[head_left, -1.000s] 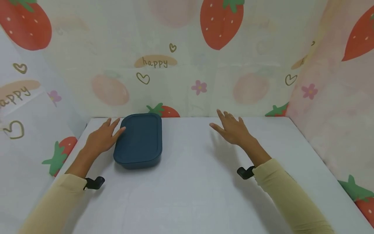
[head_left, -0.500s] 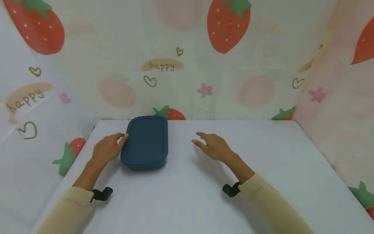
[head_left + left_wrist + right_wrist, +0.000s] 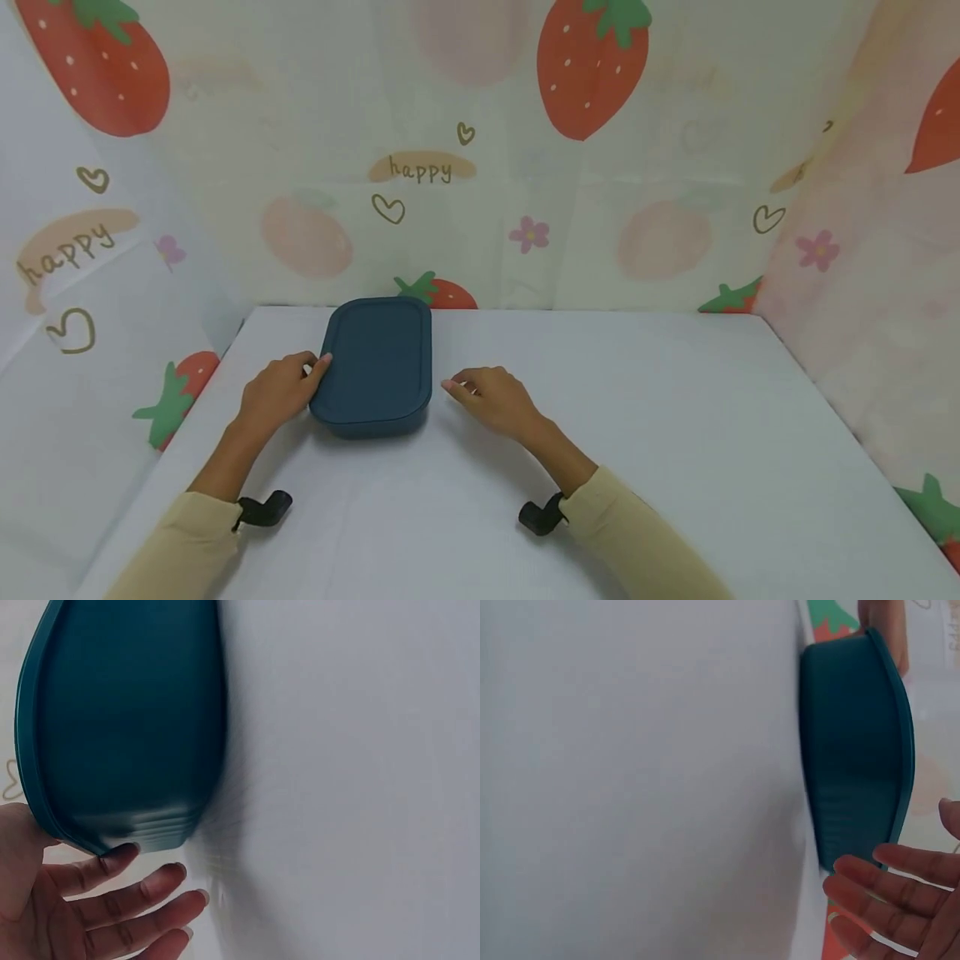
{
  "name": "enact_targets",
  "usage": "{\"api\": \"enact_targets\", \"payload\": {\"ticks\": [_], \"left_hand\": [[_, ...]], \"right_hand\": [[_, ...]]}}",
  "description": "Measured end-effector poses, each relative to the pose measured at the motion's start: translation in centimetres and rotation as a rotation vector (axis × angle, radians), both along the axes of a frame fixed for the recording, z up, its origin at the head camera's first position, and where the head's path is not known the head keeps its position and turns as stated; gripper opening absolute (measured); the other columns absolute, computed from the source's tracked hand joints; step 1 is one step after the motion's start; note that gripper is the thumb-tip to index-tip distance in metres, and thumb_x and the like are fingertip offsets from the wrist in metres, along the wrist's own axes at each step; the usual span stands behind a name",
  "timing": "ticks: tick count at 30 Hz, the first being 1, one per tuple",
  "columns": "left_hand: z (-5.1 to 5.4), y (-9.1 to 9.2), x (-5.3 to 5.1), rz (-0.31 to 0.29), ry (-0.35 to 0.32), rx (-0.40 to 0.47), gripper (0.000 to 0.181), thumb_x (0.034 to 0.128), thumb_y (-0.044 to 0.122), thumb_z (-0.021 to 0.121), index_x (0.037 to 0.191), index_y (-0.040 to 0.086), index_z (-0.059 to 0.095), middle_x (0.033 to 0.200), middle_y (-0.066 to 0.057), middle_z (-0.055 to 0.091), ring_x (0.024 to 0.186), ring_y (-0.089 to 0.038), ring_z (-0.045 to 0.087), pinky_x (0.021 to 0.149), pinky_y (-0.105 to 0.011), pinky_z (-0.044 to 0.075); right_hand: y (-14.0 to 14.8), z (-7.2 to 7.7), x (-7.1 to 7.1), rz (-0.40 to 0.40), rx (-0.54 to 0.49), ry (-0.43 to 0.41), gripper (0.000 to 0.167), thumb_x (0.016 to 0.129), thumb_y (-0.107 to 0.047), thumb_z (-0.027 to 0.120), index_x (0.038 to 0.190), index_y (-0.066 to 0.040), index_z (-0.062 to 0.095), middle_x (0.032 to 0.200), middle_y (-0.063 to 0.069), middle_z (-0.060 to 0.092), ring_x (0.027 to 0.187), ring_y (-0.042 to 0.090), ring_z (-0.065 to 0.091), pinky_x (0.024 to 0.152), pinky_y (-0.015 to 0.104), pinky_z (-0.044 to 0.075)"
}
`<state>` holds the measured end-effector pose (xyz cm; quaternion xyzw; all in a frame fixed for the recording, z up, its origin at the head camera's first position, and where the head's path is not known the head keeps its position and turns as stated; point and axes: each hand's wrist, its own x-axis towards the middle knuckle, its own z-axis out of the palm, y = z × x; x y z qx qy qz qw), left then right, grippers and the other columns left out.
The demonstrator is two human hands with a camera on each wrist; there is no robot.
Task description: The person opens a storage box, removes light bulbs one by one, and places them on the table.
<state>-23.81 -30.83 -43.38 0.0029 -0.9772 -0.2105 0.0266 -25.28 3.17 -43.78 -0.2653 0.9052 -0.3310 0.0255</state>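
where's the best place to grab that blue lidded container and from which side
Probably the middles of both long sides, under the lid's rim, coming from left and right at once. The blue lidded container sits flat on the white table, its long sides running front to back; the rim juts past the walls, and no handle shows on top.

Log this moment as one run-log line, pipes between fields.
left hand: thumb on blue box's left rim | right hand: apart from its right side | lid: on | box: on white table
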Motion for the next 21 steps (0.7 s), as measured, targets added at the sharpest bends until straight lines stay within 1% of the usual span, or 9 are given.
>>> {"api": "enact_targets", "payload": {"ticks": [4, 7, 10, 13, 17, 21], "left_hand": [[0.1, 0.1, 0.0, -0.015, -0.022, 0.028, 0.054, 0.1079, 0.047, 0.041, 0.112, -0.002, 0.063, 0.063, -0.005, 0.062, 0.053, -0.019, 0.057, 0.046, -0.033, 0.041], [0.1, 0.1, 0.0, -0.020, -0.026, 0.022, 0.051, 0.1082, 0.045, 0.041, 0.112, -0.002, 0.062, 0.061, -0.003, 0.061, 0.052, -0.017, 0.057, 0.046, -0.032, 0.041], [0.1, 0.1, 0.0, -0.029, -0.026, 0.020, 0.052, 0.1086, 0.044, 0.041, 0.113, -0.003, 0.062, 0.061, -0.004, 0.061, 0.053, -0.018, 0.057, 0.046, -0.032, 0.042], [0.1, 0.1, 0.0, -0.030, -0.020, 0.011, 0.052, 0.1088, 0.044, 0.041, 0.113, -0.004, 0.061, 0.065, -0.006, 0.060, 0.056, -0.020, 0.057, 0.047, -0.033, 0.042], [0.2, 0.1, 0.0, -0.037, -0.017, -0.027, 0.052, 0.1089, 0.043, 0.041, 0.114, -0.005, 0.061, 0.070, -0.008, 0.059, 0.062, -0.022, 0.055, 0.049, -0.033, 0.041], [0.1, 0.1, -0.1, -0.054, -0.003, -0.088, 0.052, 0.1089, 0.043, 0.041, 0.112, -0.005, 0.060, 0.067, -0.007, 0.057, 0.061, -0.023, 0.055, 0.049, -0.033, 0.040]], "right_hand": [[-1.4, 0.0, 0.3, -0.006, -0.062, -0.039, 0.043, 0.104, -0.044, 0.055, 0.118, -0.009, 0.075, 0.090, 0.001, 0.075, 0.079, 0.012, 0.065, 0.066, 0.029, 0.051], [-2.2, 0.1, 0.4, -0.020, -0.115, -0.086, 0.044, 0.103, -0.045, 0.058, 0.115, -0.007, 0.075, 0.079, 0.004, 0.073, 0.066, 0.011, 0.062, 0.057, 0.028, 0.049], [-2.9, 0.0, 0.6, -0.048, -0.127, -0.120, 0.045, 0.101, -0.046, 0.061, 0.113, -0.005, 0.075, 0.069, 0.004, 0.071, 0.057, 0.011, 0.061, 0.051, 0.027, 0.047], [-3.5, -0.1, 0.7, -0.075, -0.108, -0.144, 0.045, 0.099, -0.046, 0.063, 0.113, -0.004, 0.074, 0.064, 0.002, 0.068, 0.054, 0.012, 0.060, 0.048, 0.026, 0.045], [-4.0, -0.3, 0.7, -0.084, -0.110, -0.175, 0.043, 0.098, -0.045, 0.065, 0.109, -0.004, 0.072, 0.060, -0.001, 0.063, 0.052, 0.012, 0.058, 0.046, 0.024, 0.042], [-4.3, -0.4, 0.7, -0.080, -0.133, -0.174, 0.037, 0.098, -0.042, 0.066, 0.103, -0.006, 0.068, 0.058, -0.001, 0.061, 0.050, 0.011, 0.056, 0.045, 0.024, 0.038]]}}
